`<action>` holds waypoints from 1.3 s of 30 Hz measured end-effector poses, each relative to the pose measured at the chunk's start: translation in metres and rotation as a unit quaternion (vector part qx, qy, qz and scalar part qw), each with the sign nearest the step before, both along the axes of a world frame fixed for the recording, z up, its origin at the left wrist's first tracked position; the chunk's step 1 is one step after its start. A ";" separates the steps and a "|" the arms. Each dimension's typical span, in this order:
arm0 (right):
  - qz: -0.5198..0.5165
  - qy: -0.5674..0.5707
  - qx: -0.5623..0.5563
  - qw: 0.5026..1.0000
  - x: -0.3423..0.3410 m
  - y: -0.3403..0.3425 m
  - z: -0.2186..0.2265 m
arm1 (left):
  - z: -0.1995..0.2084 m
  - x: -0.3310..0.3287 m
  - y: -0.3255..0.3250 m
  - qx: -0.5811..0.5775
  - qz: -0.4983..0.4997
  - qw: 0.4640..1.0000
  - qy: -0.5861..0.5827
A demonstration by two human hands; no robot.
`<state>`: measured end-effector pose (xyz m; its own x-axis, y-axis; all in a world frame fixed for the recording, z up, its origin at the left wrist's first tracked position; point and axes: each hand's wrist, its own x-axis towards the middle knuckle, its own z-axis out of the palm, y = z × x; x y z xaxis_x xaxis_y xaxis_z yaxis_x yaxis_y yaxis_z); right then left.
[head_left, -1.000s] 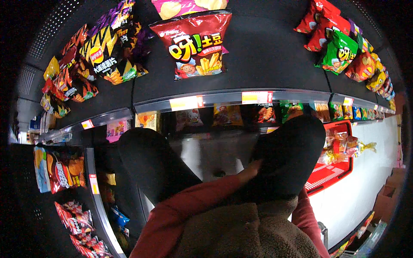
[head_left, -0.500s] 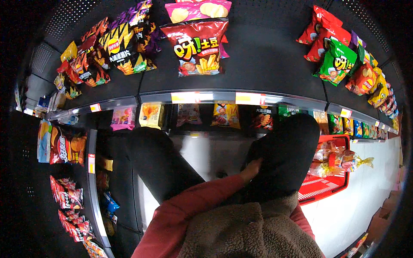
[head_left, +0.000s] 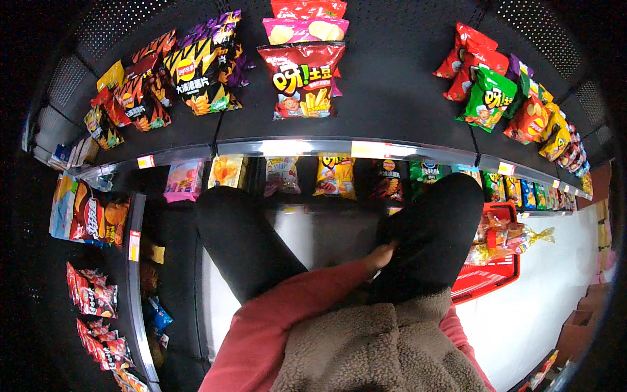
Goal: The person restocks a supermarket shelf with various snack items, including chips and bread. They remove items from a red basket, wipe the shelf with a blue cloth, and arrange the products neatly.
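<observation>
My left arm in a red sleeve (head_left: 287,307) crosses my lap. At its end, my left hand (head_left: 379,257) lies against the inner side of my dark-trousered right leg (head_left: 431,238); its fingers are mostly in shadow, so I cannot tell whether it is open or closed. Of my right arm only a bit of red sleeve (head_left: 462,336) shows beside the brown fleece vest (head_left: 356,349); the right hand is out of sight. Just past my right leg stands a red shopping basket (head_left: 486,281) with clear-wrapped snack packs tied in gold (head_left: 506,236).
Ahead, a dark shelf (head_left: 392,91) carries a maroon snack bag (head_left: 304,81), black chip bags (head_left: 196,75) and a green bag (head_left: 486,98). More packets, including a yellow bag (head_left: 335,176), stand on the lower shelf. A side shelf at left holds red snack bags (head_left: 91,291). Cardboard boxes (head_left: 578,333) sit at right.
The view has turned slightly, so the right-hand shelf goods and the basket appear further left. My left hand stays against my right leg.
</observation>
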<state>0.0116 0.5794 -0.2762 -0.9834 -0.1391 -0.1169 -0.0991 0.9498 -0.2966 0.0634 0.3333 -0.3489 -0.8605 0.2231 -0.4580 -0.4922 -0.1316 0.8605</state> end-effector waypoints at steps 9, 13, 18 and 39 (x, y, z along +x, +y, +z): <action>0.004 -0.010 0.001 1.000 0.000 0.003 0.003 | 0.011 0.001 -0.007 -0.037 -0.001 0.992 -0.119; 0.003 -0.016 -0.001 1.000 -0.003 0.006 0.003 | 0.049 0.018 -0.025 0.034 0.006 0.998 -0.044; 0.003 -0.020 -0.002 1.000 -0.006 0.010 0.004 | 0.063 0.028 -0.035 0.115 -0.027 0.993 0.007; 0.028 -0.021 -0.002 0.999 -0.010 0.028 -0.001 | 0.065 0.009 0.011 0.154 0.062 0.986 0.025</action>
<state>0.0013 0.6074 -0.2776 -0.9683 -0.1934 -0.1582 -0.1383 0.9422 -0.3053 0.0725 0.3447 -0.2839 -0.9095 0.2372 -0.3414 -0.4142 -0.4471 0.7928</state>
